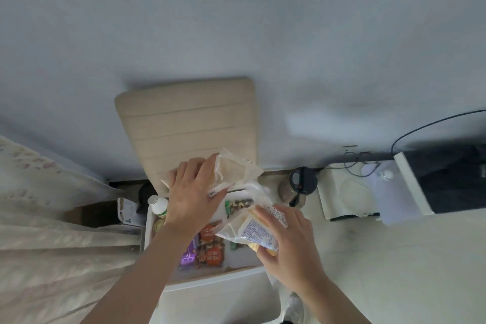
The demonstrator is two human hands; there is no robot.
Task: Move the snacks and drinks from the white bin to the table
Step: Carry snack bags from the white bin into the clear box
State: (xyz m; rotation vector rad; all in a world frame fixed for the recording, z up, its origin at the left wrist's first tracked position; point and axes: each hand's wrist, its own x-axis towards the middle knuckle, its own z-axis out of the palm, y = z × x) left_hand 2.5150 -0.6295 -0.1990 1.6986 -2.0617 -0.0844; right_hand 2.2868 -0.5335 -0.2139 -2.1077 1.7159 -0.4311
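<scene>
The white bin (210, 280) stands low in the middle of the view. Over its far end my left hand (194, 192) grips a clear bag with a pale bread-like snack (235, 169). At the bin's right side my right hand (289, 247) holds a clear wrapped yellow cake pack (256, 230) with a printed label. Inside the bin lie orange nut packets (211, 244), a purple packet (188, 256), a green nut packet (238, 205), a white bottle with a green label (157, 205) and a can (158, 225).
A beige padded chair (189, 123) stands right behind the bin. A bed with a pale cover (52, 218) fills the left. A dark jar (299, 184), a white box (344, 192), cables and a black-and-white appliance (447, 179) sit at the right on the pale floor.
</scene>
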